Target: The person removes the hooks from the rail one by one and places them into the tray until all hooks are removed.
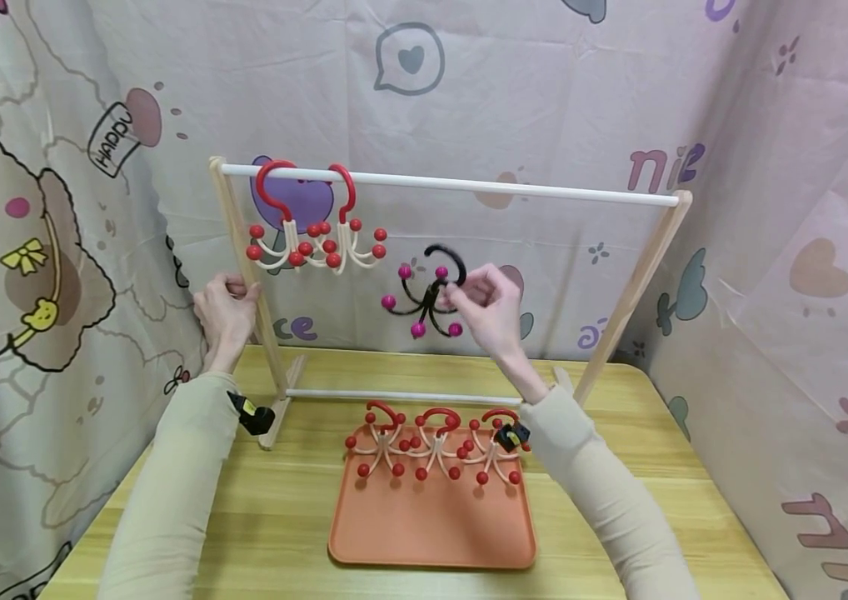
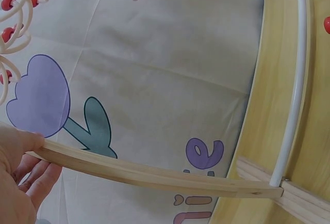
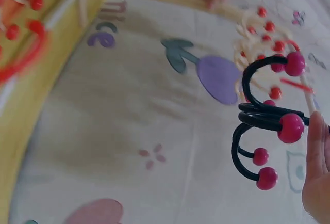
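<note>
One black hanger [image 1: 430,300], tilted, crook [image 1: 459,260] uppermost, is pinched by the right hand [image 1: 490,308], below the white bar [image 1: 454,185] in head view. Left hand [image 1: 227,312], farther off, grips the left post [image 1: 268,337].

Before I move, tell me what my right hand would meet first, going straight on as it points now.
Beyond the black hanger it holds, your right hand would probably meet the white top rail first, though the depth is unclear.
</note>
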Available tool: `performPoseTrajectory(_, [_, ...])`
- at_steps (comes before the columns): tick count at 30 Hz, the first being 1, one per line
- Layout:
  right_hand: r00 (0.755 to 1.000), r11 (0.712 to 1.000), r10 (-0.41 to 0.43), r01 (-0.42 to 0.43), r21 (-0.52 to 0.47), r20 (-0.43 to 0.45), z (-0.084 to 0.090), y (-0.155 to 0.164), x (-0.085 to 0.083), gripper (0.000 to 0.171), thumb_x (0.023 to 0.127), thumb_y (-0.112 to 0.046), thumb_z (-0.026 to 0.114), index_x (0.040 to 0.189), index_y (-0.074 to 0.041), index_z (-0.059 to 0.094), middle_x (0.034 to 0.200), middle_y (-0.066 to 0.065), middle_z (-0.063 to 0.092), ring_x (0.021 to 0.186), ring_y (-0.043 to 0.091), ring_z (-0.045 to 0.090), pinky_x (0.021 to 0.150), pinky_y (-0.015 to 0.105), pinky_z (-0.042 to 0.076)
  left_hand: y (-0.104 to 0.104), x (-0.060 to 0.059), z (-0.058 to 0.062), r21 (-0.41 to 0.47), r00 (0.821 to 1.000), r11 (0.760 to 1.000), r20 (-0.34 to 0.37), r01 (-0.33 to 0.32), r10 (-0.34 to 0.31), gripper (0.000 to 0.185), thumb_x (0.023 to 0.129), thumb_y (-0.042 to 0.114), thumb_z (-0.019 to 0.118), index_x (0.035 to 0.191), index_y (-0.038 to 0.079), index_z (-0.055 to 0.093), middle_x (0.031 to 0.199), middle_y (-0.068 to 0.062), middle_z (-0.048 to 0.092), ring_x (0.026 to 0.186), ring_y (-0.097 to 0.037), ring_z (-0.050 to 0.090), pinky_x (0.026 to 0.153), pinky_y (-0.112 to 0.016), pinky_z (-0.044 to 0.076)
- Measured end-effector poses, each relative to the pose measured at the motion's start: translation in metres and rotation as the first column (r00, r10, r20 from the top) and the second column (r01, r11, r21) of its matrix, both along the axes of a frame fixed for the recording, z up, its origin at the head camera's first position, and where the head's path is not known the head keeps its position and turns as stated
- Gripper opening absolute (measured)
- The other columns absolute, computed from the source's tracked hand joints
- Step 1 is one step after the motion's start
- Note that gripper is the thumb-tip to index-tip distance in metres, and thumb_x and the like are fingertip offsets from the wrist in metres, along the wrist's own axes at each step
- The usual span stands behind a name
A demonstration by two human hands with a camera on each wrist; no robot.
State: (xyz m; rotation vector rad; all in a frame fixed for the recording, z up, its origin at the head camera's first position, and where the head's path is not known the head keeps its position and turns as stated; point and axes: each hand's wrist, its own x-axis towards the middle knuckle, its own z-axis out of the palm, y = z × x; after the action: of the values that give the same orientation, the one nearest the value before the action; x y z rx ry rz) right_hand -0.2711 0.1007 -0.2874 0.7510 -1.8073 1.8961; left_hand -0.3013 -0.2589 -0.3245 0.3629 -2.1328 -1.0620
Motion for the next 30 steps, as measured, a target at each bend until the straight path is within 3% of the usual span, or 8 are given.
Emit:
performPoseTrajectory(6, [0.994,0.99,0.106,-0.109,0.093,0.042,-0.048,-0.003,0.031,0.013,0.087,0.007,0.065,0.097,0.012,0.057,0.087,0.032,0.07,0.071,0.008,0.073,0.069,0.038,0.062,0.0,0.0,0.0,0.001,1.0,1.0,0.002,0.011,-0.011,0.03,0.095,0.021,0.066,0.111,-0.004,0.067,0.106,-0.026,0.069,0.107,-0.041,0.058,0.099,-0.05,0.04])
performPoseTrajectory(8, [0.988,0.982,0.145,-0.15,0.113,0.049,-0.062,-0.006,0.04,0.014,0.087,0.008,0.065,0.097,0.013,0.057,0.088,0.038,0.067,0.071,0.011,0.073,0.067,0.036,0.061,0.0,0.0,0.001,0.008,1.0,1.0,0.006,0.016,-0.016,0.031,0.096,0.022,0.066,0.112,-0.004,0.067,0.107,-0.026,0.069,0.108,-0.041,0.058,0.1,-0.05,0.039])
performPoseTrajectory(14, [0.972,0.951,0.223,-0.233,0.203,0.072,-0.098,-0.015,0.064,0.011,0.086,0.006,0.068,0.095,0.006,0.061,0.083,0.031,0.07,0.067,0.021,0.072,0.06,0.024,0.057,0.0,-0.001,0.0,0.0,1.0,1.0,0.003,0.017,-0.017,0.03,0.096,0.019,0.066,0.112,-0.006,0.067,0.108,-0.027,0.069,0.104,-0.041,0.06,0.098,-0.05,0.041])
performPoseTrajectory(17, [0.964,0.933,0.253,-0.266,0.244,0.084,-0.111,-0.019,0.071,0.009,0.087,0.005,0.068,0.094,0.003,0.062,0.081,0.028,0.071,0.067,0.011,0.069,0.059,0.021,0.054,0.0,-0.002,0.0,-0.005,1.0,1.0,-0.003,0.008,-0.008,0.029,0.095,0.019,0.066,0.111,-0.006,0.067,0.107,-0.028,0.07,0.1,-0.04,0.061,0.094,-0.048,0.042])
performPoseTrajectory(23, [0.945,0.891,0.31,-0.328,0.313,0.107,-0.135,-0.025,0.078,0.008,0.089,-0.001,0.069,0.093,-0.002,0.062,0.081,0.024,0.072,0.067,0.008,0.068,0.059,0.026,0.056,0.001,0.0,0.001,-0.006,1.0,1.0,-0.012,0.005,-0.005,0.027,0.095,0.017,0.067,0.109,-0.005,0.067,0.105,-0.027,0.07,0.098,-0.038,0.062,0.093,-0.046,0.042])
performPoseTrajectory(30, [0.89,0.824,0.394,-0.452,0.341,0.23,-0.159,-0.029,0.083,0.009,0.09,-0.002,0.069,0.094,0.001,0.062,0.084,0.026,0.072,0.071,0.019,0.073,0.063,0.034,0.061,0.0,-0.001,0.0,-0.008,1.0,1.0,-0.012,0.007,-0.007,0.028,0.094,0.019,0.067,0.109,-0.005,0.068,0.103,-0.026,0.071,0.095,-0.034,0.061,0.09,-0.04,0.041])
